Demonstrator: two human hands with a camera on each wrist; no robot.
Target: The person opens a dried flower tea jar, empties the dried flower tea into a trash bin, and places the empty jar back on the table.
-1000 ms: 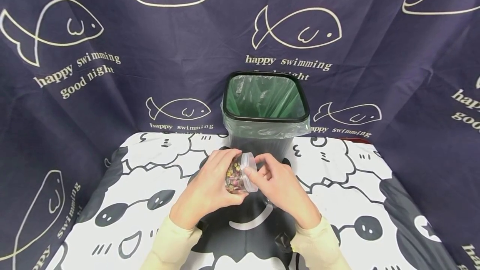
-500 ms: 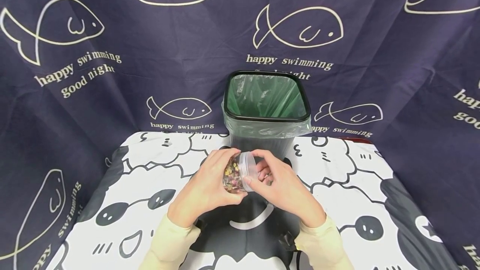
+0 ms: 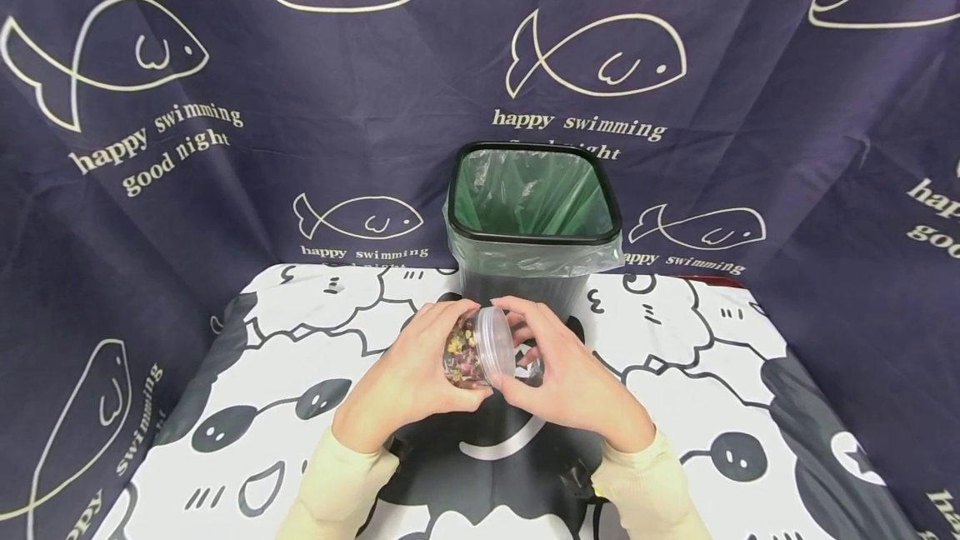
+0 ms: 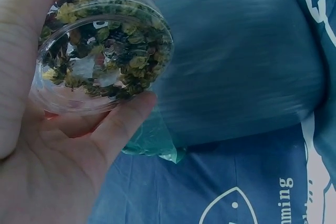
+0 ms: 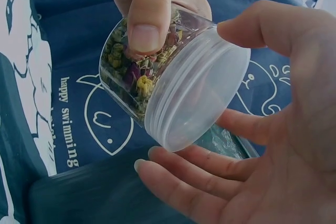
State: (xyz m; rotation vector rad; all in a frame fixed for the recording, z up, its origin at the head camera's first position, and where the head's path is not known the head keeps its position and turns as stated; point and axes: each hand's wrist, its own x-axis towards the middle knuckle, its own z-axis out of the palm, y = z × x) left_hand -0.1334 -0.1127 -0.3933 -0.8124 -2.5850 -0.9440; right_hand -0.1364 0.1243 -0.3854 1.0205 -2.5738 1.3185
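Observation:
A clear jar [image 3: 461, 352] of dried flowers lies tilted on its side between my hands, above the table. My left hand [image 3: 405, 382] grips the jar's body, with thumb and fingers on opposite sides. The frosted screw lid [image 3: 498, 350] faces right. My right hand [image 3: 573, 382] holds this lid by its rim between thumb and fingers. In the right wrist view the lid [image 5: 202, 100] sits on the jar's mouth, and the lower fingers [image 5: 189, 187] spread loosely below it. The left wrist view shows the jar's base [image 4: 105, 56] with yellowish buds behind it.
Just beyond my hands stands a grey bin [image 3: 517, 286] with a black rim [image 3: 534, 237] and a green liner [image 3: 540, 194]. A sheep-patterned cloth [image 3: 285, 407] covers the table. Dark blue fish-print fabric [image 3: 435, 107] hangs behind and at both sides.
My right hand has shifted its hold on the lid, its fingers and thumb reaching further round the rim. The jar has moved slightly left and turned a little.

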